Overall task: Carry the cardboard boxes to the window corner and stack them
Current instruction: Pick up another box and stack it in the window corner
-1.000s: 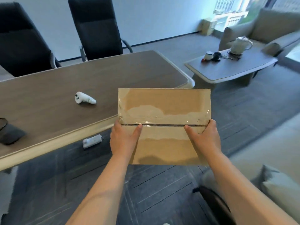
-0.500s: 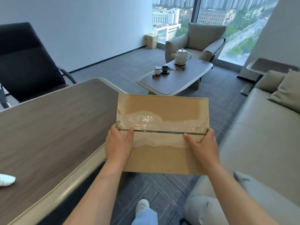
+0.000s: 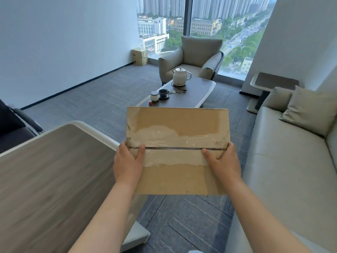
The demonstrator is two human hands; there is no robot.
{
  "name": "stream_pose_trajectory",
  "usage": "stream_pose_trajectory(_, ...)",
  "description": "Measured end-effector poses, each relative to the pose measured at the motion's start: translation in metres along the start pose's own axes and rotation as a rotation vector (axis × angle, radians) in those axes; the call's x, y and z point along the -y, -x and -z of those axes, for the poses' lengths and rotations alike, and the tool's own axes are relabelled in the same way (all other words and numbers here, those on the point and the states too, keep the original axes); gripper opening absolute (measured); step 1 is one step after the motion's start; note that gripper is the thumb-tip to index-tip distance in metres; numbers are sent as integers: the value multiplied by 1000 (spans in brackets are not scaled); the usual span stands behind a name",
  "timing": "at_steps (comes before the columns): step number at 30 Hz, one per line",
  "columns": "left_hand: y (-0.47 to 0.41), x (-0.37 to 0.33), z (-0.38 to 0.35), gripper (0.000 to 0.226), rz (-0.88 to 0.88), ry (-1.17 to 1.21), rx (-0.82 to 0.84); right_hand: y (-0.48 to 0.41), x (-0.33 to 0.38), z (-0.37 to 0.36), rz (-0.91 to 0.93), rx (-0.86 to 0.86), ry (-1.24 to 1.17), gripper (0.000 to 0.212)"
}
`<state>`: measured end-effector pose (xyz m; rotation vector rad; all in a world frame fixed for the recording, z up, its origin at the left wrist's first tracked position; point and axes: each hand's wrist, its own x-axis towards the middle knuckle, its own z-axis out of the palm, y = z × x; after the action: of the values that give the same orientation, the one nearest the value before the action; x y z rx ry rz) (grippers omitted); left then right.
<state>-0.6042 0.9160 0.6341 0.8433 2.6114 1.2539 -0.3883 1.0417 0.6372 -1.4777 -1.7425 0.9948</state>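
Cardboard box (image 3: 177, 128), sealed with clear tape along its central seam, held level in mid-air at the centre of the view, above the dark floor and clear of all furniture. The left hand (image 3: 127, 161) grips the box's 9 o'clock edge and the right hand (image 3: 223, 164) its 3 o'clock edge. Each thumb lies on the top face beside the seam, and the remaining fingers are hidden beneath the box. At 8 o'clock from the box lies the wood-grain table (image 3: 45, 170), its rounded corner just beside the left hand. At 3 o'clock stands the pale sofa (image 3: 284, 161) with a cushion (image 3: 310, 110) on it. At 12 o'clock, beyond the box's far edge, stands the low coffee table (image 3: 198, 94), carrying a white kettle (image 3: 179, 76) and a dark cup (image 3: 162, 92). Behind it is a grey armchair (image 3: 198, 53), set against the window (image 3: 218, 24). At 11 o'clock, well apart from the held box, two stacked boxes (image 3: 139, 56) sit on the floor in the corner where the wall meets the window. A side table (image 3: 273, 83) stands at 2 o'clock.
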Motion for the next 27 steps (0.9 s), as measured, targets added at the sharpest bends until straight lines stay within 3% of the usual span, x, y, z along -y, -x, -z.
stream_pose_trajectory(7, -75, -22, -51, 65, 19, -29, -42, -109, 9, -29, 36, 31, 17, 72)
stream_pose_trajectory(19, -208, -98, -176, 63, 260, -5, -244, -364, 32, -70, 160, 276, 98, 77)
stream_pose_trajectory(27, -260, -86, -164, 67, 431, -109, -400, -427, 82, -147, 284, 516, 93, 76)
